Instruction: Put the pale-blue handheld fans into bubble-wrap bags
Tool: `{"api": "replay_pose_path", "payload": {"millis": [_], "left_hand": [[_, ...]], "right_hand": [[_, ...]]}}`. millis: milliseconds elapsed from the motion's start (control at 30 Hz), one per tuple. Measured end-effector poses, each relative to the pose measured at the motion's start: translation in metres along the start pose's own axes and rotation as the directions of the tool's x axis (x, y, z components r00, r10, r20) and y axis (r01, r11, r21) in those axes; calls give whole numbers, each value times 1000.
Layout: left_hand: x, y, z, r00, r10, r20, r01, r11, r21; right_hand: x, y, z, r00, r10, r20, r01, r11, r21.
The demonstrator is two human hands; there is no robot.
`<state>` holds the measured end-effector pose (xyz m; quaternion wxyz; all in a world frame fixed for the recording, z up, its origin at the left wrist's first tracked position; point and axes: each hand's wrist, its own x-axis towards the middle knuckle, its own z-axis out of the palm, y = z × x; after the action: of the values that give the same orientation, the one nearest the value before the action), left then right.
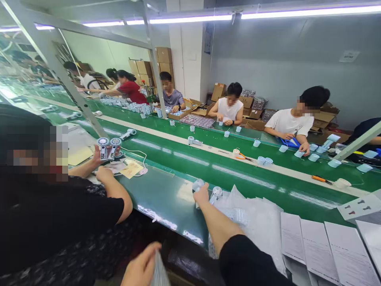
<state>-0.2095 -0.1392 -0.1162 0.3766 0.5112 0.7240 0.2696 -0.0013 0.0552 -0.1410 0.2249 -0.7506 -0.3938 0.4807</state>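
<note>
- Left hand (139,268), head view: low in the picture, in front of the counter (166,194); fingers bent, meeting a grey, faintly striped item (160,271); whether clenched on it, cannot be told.
- Right hand (202,195): reaching over the counter toward its far edge, fingers closed round a pale handheld fan (197,184), partly hidden by the hand.
- Second fan (217,192), one: pale, round slotted head, just beside the right hand, to its right.
- Clear plastic bags (253,216): heaped right of the second fan, over the counter's right part.
- White boxes (320,244): printed, in a slanting row at lower right, beyond the bags.
- Co-worker (53,214), dark top: at left, holding up two fans (109,147) side by side.
- Yellowish paper (131,169), with white cable (145,158) and its round pinkish end: counter's far left corner.
- Green conveyor (238,180): past the counter's far edge, pale lengthwise strip (214,150) bearing orange-handled pliers (244,157).
- Pale blue cups (256,143), several: spaced along the conveyor's far side; seated people beyond.
</note>
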Motion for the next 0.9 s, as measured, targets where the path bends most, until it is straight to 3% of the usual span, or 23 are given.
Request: {"api": "replay_pose_path", "payload": {"millis": [100, 200, 233, 300, 367, 533, 633, 733, 833, 900], "left_hand": [[46, 35, -5, 988, -23, -151, 29, 999, 42], [76, 73, 10, 978, 31, -207, -21, 998, 51], [80, 84, 19, 977, 52, -206, -43, 998, 45], [79, 106, 38, 977, 103, -187, -99, 995, 30], [68, 124, 58, 975, 168, -146, -169, 986, 4], [34, 155, 85, 958, 276, 77, -264, 955, -133], [19, 164, 88, 932, 285, 225, -231, 943, -237], [3, 173, 88, 914, 288, 285, -213, 940, -268], [-13, 183, 90, 877, 384, 289, -348, 922, -169], [-21, 189, 92, 811, 509, 289, -508, 857, -85]], "right_hand": [[-35, 2, -33, 971, -61, 233, 10, 977, 212], [-97, 18, -74, 861, -227, 456, -14, 884, 467], [-119, 26, -86, 792, -303, 530, -86, 804, 589], [-157, 45, -103, 695, -385, 607, -200, 707, 678], [-183, 63, -110, 648, -412, 641, -263, 668, 696], [-198, 86, -118, 726, -372, 578, -292, 595, 749], [-195, 93, -135, 760, -330, 560, -283, 608, 742], [-196, 102, -157, 837, -263, 480, -221, 640, 736], [-200, 111, -176, 857, -272, 438, -144, 690, 710], [-204, 116, -186, 834, -322, 449, -113, 697, 709]]}}
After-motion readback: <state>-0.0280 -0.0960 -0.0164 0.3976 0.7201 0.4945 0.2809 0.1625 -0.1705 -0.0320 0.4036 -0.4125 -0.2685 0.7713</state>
